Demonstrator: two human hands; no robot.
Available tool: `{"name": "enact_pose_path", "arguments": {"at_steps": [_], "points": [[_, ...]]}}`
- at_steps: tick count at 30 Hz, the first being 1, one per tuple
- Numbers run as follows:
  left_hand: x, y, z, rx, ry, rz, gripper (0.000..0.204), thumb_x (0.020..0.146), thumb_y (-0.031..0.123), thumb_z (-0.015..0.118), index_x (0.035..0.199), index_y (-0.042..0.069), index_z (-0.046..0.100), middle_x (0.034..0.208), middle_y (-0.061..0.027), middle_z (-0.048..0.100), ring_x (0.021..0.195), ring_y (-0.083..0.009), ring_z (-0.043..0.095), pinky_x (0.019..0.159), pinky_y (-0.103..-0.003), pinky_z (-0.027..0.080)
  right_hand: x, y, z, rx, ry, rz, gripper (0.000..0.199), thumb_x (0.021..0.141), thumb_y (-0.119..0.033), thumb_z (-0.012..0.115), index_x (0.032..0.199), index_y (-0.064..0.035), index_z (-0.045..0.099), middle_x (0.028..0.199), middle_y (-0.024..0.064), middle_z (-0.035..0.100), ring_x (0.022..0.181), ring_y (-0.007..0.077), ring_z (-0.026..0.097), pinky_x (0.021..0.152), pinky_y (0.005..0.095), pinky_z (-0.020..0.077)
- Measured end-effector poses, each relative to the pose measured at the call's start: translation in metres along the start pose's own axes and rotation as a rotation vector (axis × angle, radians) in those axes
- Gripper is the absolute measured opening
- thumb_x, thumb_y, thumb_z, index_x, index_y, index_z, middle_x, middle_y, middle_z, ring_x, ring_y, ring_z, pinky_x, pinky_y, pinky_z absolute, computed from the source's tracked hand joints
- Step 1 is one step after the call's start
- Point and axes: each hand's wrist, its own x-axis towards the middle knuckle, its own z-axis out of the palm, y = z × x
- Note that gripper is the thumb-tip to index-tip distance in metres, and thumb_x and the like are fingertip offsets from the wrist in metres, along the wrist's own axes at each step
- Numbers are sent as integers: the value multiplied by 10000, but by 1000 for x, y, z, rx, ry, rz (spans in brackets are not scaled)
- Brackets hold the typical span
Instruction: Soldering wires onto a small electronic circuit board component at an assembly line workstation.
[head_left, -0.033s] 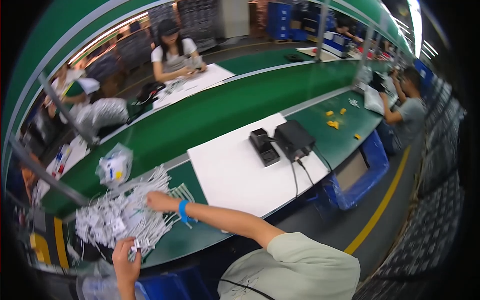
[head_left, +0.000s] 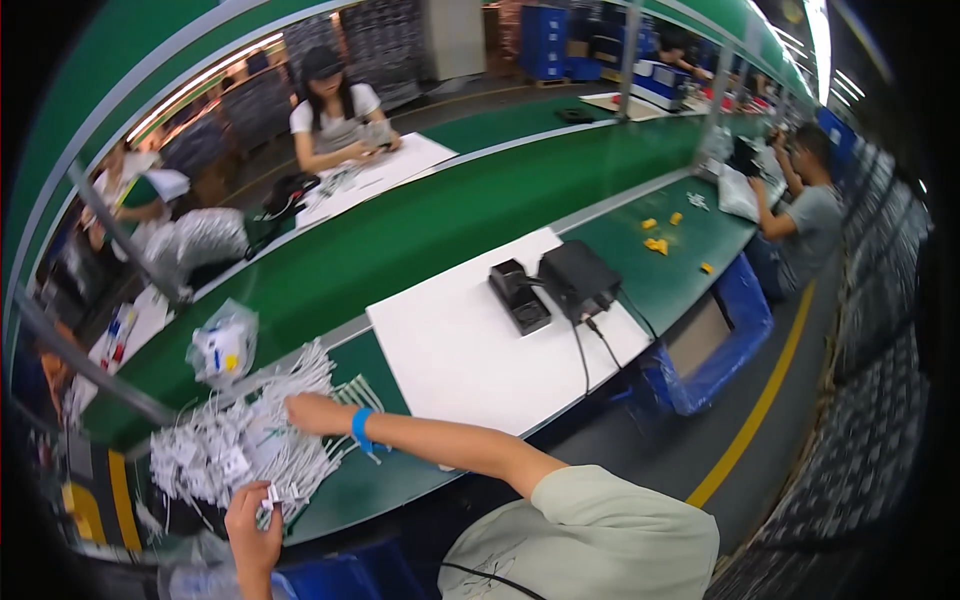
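L hand (head_left: 252, 522) pinches 1 white cable piece at pile (head_left: 235, 445) edge on green desk (head_left: 395, 480); R hand (head_left: 308, 412) flat in pile, grip unclear. Lift singly, avoid tangles.

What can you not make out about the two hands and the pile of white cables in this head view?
- Left hand: its grip on the small white piece is too small to judge.
- Right hand: fingertips are buried in the pile of white cables.
- Single cables: blurred together near the fisheye rim.
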Motion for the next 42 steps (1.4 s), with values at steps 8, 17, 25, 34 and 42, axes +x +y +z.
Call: {"name": "enact_pose_path", "arguments": {"at_steps": [8, 17, 25, 34, 42], "points": [[43, -2, 18, -9, -31, 44, 247, 752, -88, 630, 972, -10, 548, 1265, -219, 627, 1183, -440, 587, 1044, -448, 438, -16, -26, -69, -463, 176, -84, 76, 771, -66, 690, 804, -5, 659, 843, 187, 662, 830, 375, 684, 707, 464, 556], [63, -1, 34, -141, 29, 197, 276, 667, -118, 682, 908, 14, 659, 1022, -166, 725, 1041, -368, 691, 948, -417, 515, -41, -70, -149, -336, 529, -140, 232, 948, -217, 661, 864, -7, 610, 788, 157, 602, 768, 372, 650, 662, 487, 511], [91, 18, 35, -41, 39, 276, 320, 649, -79, 694, 957, -4, 650, 1027, -193, 705, 1026, -399, 671, 927, -447, 515, -45, -42, -159, 100, 368, 67, 308, 931, -291, 654, 830, 0, 650, 766, 226, 666, 728, 434, 656, 654, 521, 514], [159, 83, -67, 15, 540, 428, 264, 726, -68, 728, 974, 17, 695, 1130, -135, 725, 1224, -350, 640, 1058, -442, 466, -76, -29, -212, 488, 386, 103, 253, 956, -251, 692, 936, -1, 660, 659, 71, 624, 594, 137, 550, 565, 318, 428], [226, 78, 19, -614, 369, 309, 221, 820, -138, 637, 967, 11, 708, 1356, -141, 628, 1194, -221, 634, 970, -335, 542, -104, -65, -241, 844, 440, 61, 216, 1046, -191, 589, 873, -63, 576, 626, -81, 419, 529, 8, 337, 474, 217, 205]]}}
